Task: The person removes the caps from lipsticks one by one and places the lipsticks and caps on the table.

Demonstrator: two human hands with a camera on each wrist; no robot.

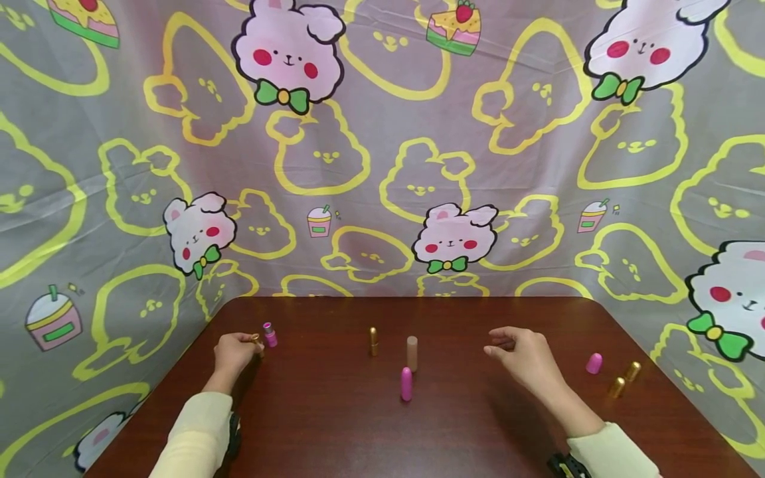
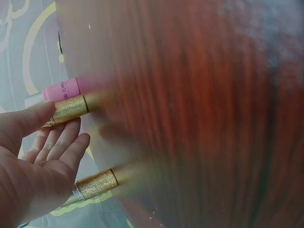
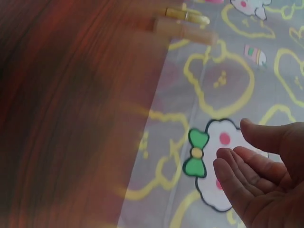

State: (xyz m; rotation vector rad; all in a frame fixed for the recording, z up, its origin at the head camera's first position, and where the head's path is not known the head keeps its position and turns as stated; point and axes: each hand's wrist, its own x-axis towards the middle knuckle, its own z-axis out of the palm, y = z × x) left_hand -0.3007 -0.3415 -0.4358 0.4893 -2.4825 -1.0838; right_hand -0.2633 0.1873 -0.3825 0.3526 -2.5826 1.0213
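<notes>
My left hand (image 1: 232, 353) pinches a glittery gold lipstick tube (image 2: 70, 110) between thumb and fingers at the table's left side. Right beside that tube stands a pink lipstick tube (image 1: 271, 336) with lettering on its side. A second gold tube (image 2: 98, 184) shows below the hand in the left wrist view; in the head view I cannot make it out. My right hand (image 1: 528, 355) is held above the right half of the table, fingers loosely bent and apart from the thumb, with nothing in it.
Mid-table stand a slim gold lipstick (image 1: 373, 342), a beige tube (image 1: 412, 353) and a bright pink lipstick-shaped piece (image 1: 406, 385). Near the right edge are a pink cap (image 1: 594, 363) and two gold caps (image 1: 633, 371). A patterned cloth (image 1: 370, 119) hangs around the dark wooden table (image 1: 335, 431).
</notes>
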